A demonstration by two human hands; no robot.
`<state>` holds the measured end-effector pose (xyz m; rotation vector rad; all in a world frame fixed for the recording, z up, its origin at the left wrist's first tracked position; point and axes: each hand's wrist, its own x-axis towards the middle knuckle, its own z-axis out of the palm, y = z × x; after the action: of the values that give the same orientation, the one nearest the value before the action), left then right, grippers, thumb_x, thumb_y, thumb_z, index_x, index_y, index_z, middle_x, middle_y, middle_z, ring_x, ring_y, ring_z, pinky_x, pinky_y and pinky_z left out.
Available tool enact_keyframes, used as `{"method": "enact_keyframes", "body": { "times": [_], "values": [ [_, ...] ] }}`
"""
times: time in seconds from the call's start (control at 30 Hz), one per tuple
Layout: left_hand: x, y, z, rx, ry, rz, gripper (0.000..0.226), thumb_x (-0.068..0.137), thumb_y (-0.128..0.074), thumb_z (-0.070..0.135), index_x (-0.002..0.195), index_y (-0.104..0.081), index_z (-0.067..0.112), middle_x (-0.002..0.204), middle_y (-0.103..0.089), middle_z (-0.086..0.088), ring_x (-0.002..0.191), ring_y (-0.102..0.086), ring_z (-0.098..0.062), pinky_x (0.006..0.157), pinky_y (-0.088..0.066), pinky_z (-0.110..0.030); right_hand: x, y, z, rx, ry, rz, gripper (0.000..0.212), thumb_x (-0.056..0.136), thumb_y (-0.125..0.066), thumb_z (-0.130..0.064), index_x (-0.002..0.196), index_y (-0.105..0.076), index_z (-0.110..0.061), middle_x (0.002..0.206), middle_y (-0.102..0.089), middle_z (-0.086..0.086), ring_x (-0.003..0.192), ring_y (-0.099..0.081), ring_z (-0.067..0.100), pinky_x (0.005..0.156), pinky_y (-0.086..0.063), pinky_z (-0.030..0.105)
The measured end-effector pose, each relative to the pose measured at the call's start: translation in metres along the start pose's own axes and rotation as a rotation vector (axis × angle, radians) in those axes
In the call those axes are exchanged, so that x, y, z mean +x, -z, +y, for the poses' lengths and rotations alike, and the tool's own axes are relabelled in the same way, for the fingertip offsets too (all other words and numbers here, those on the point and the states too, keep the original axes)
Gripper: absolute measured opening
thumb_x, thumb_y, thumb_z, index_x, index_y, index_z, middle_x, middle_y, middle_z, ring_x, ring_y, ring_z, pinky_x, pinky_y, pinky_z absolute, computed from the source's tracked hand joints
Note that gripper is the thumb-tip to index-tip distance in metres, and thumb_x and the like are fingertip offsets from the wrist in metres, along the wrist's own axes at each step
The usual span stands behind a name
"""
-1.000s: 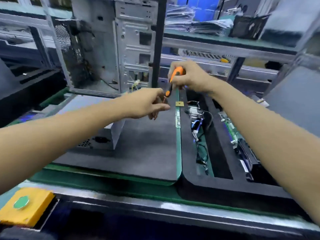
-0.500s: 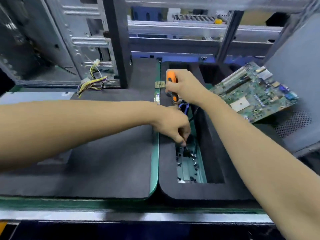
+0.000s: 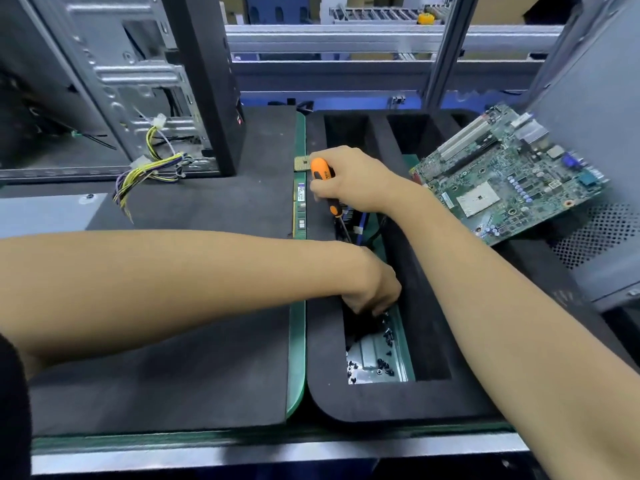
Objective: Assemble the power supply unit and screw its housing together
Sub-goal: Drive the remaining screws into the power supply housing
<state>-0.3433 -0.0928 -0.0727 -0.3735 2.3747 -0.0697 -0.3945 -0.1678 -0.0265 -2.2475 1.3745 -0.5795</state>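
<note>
Orange and black screwdriver (image 3: 323, 183). Green motherboard (image 3: 509, 183); yellow and purple wires (image 3: 149, 173). Small black screws (image 3: 382, 363) in a black foam tray (image 3: 381, 400)

left fingertips (image 3: 375, 308) hidden, perhaps among screws (image 3: 382, 363)

An orange-and-black screwdriver (image 3: 323, 187) tilts tip-down over the foam tray's (image 3: 381, 400) slot, where small black screws (image 3: 382, 363) lie scattered on its metal floor.

Left hand (image 3: 375, 289) among screws (image 3: 381, 363) in tray (image 3: 367, 403); right hand (image 3: 349, 178) grips screwdriver (image 3: 323, 183).
</note>
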Motion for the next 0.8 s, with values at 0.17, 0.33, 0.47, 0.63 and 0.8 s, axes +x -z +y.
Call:
{"method": "enact_keyframes", "body": {
  "times": [0.17,0.33,0.47,0.63,0.8],
  "values": [
    [0.0,0.002,0.009,0.12,0.046,-0.078,0.042,0.104,-0.055,0.013,0.145,-0.053,0.019,0.151,-0.051,-0.002,0.133,-0.053,-0.022,0.033,-0.029,-0.015,-0.001,-0.001,0.003,-0.012,0.001,-0.026,0.022,0.088,-0.061,-0.029,0.079,-0.054,-0.009,0.086,-0.069,0.015,0.061,-0.052,0.017,0.064,-0.046,0.039],
    [0.006,0.005,0.015,0.262,-0.019,-0.144,0.044,0.106,-0.053,0.012,0.149,-0.048,0.014,0.153,-0.049,-0.003,0.136,-0.05,-0.023,0.033,-0.032,-0.006,-0.002,-0.001,0.003,-0.003,0.002,-0.035,0.019,0.086,-0.061,-0.029,0.077,-0.055,-0.013,0.082,-0.07,0.012,0.057,-0.052,0.014,0.063,-0.046,0.039],
    [0.01,0.003,0.009,0.197,-0.033,-0.102,0.046,0.104,-0.053,0.007,0.15,-0.048,0.012,0.155,-0.048,-0.005,0.137,-0.05,-0.024,0.06,-0.035,-0.007,-0.001,0.0,0.004,0.008,0.004,-0.031,0.019,0.087,-0.062,-0.027,0.074,-0.054,-0.016,0.08,-0.068,0.012,0.055,-0.049,0.012,0.061,-0.045,0.037],
    [0.011,0.004,0.004,0.076,-0.038,-0.082,0.049,0.102,-0.055,0.004,0.149,-0.051,0.015,0.154,-0.049,-0.006,0.136,-0.05,-0.026,0.076,-0.033,-0.016,0.0,-0.001,0.003,0.002,-0.003,-0.018,0.019,0.087,-0.063,-0.028,0.082,-0.058,-0.01,0.082,-0.071,0.009,0.062,-0.06,0.019,0.066,-0.054,0.041],
    [0.006,0.0,-0.011,-0.134,-0.094,-0.052,0.041,0.095,-0.061,0.003,0.133,-0.064,0.015,0.133,-0.06,-0.004,0.118,-0.057,-0.023,0.076,-0.036,-0.016,-0.001,0.001,0.004,0.039,-0.012,-0.022,0.017,0.089,-0.063,-0.025,0.081,-0.057,-0.012,0.082,-0.073,0.008,0.063,-0.068,0.019,0.068,-0.057,0.043]
  ]
}}
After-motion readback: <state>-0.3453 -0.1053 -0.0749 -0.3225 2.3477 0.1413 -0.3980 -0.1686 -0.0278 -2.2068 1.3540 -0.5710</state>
